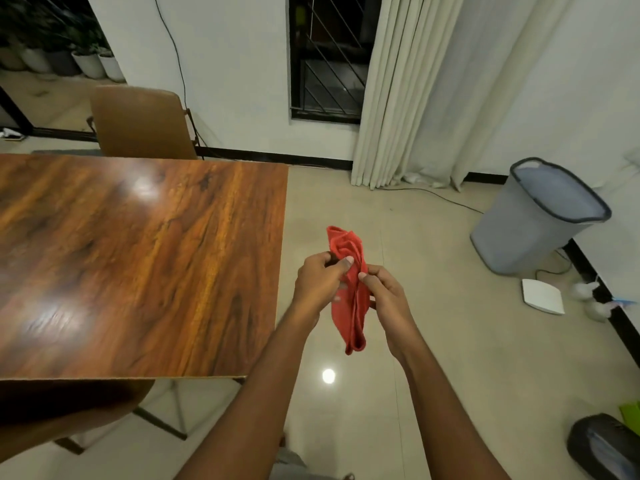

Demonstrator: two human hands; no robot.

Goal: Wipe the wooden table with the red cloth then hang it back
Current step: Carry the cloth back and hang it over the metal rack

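Left hand (320, 278) and right hand (382, 292) pinch red cloth (349, 296) (bunched) between them.

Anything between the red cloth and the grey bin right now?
In the head view, only the right hand gripping the red cloth, then bare floor tiles up to the grey bin. The left hand grips the cloth's other side.

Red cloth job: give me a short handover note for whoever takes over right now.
Left hand and right hand both pinch the bunched red cloth, held over the floor right of the wooden table.
Done: cloth in hand, off the table; whether wiping happened cannot be told.
Left: wipe if needed, then hang the cloth back; no hanging spot in view.
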